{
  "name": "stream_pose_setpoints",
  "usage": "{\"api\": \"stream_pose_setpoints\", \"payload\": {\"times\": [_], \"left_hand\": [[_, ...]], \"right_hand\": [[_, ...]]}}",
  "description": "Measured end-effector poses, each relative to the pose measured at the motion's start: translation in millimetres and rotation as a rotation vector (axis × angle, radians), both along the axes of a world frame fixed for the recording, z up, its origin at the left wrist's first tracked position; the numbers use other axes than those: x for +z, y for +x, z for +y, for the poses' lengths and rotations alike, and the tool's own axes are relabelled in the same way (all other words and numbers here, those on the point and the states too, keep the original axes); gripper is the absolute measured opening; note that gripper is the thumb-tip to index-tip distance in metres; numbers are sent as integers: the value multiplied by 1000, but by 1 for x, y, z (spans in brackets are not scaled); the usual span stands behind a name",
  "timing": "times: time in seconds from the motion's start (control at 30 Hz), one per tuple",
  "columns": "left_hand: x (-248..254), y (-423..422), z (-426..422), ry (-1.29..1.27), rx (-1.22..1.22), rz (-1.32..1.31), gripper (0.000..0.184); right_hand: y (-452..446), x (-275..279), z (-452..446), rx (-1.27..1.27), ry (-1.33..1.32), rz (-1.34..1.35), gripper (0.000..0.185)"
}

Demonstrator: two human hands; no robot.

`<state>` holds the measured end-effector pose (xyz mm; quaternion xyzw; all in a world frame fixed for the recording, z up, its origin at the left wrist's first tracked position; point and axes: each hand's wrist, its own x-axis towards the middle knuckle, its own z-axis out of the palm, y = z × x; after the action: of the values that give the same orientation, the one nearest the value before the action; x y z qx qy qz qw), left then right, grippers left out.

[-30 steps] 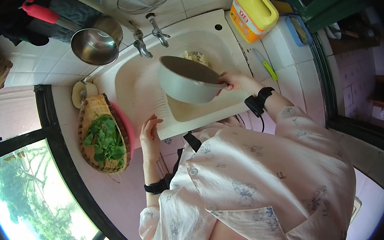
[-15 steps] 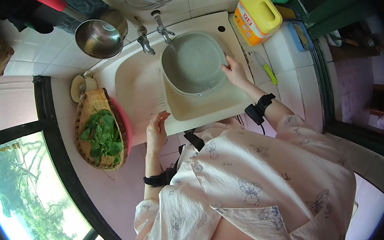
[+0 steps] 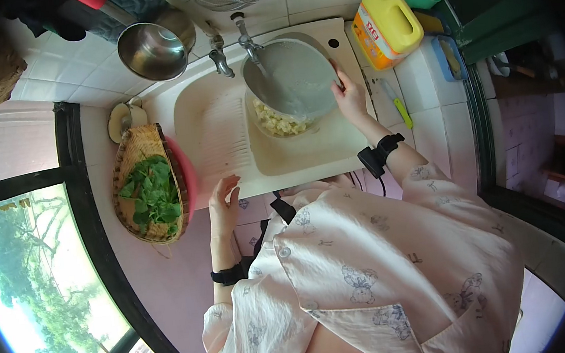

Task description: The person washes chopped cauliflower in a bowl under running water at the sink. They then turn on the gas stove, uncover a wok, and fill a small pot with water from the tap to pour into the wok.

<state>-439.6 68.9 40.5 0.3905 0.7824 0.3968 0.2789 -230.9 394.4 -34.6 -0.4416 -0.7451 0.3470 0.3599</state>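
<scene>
Grey pot (image 3: pixel 296 73): round, deep, matte wall, wide mouth tilted toward cam, inside wet, shallow swirl of water. Located over R part of sink (image 3: pixel 213 129), right under R tap (image 3: pixel 248 40), w/ pale streak like running water from spout into pot. Just below pot's near rim, partly covered: pale chopped pieces (image 3: pixel 279 122), contact w/ pot unclear.

R hand (image 3: pixel 351 95): closed on pot's R side at rim, thumb on near side, other fingers mostly hidden. L hand (image 3: pixel 223 199): half open, fingers loosely bent, nothing held, at front edge of sink; touching or not, can't tell.

Writing: yellow jug (image 3: pixel 390 26) w/ pump, on R ledge; label (image 3: pixel 370 32) white/orange, large red Chinese chars, prob. 立白, smaller print too small to read.

Edges/room: basin floor visible btwn pot and front rim; ribbed drainboard (image 3: pixel 222 148) btwn pot and L hand. Tight at back, taps close to pot. Along R edge, on ledge: green-handled knife (image 3: pixel 400 109), near R hand. Beyond L edge: woven basket (image 3: pixel 119 165) w/ leafy greens (image 3: pixel 151 192), pink basin (image 3: pixel 187 175) beside.
</scene>
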Motion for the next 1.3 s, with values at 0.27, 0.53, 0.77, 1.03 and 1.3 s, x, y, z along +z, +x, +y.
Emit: {"api": "stream_pose_setpoints", "payload": {"times": [0.27, 0.53, 0.77, 1.03, 1.3], "left_hand": [[-9, 6, 13, -5, -126, 63, 25], [4, 8, 11, -70, -29, -64, 23], [7, 10, -1, -120, 18, -60, 16], [7, 7, 8, -10, -34, 193, 18], [20, 8, 39, 224, 291, -98, 16]], "right_hand": [[6, 34, 12, 100, 123, -347, 62], [20, -9, 38, 250, -792, -310, 35], [-14, -66, 27, 369, -1435, 36, 11], [-33, -85, 5, 479, -1399, -52, 31], [-7, -119, -18, 887, -2008, 240, 15]]}}
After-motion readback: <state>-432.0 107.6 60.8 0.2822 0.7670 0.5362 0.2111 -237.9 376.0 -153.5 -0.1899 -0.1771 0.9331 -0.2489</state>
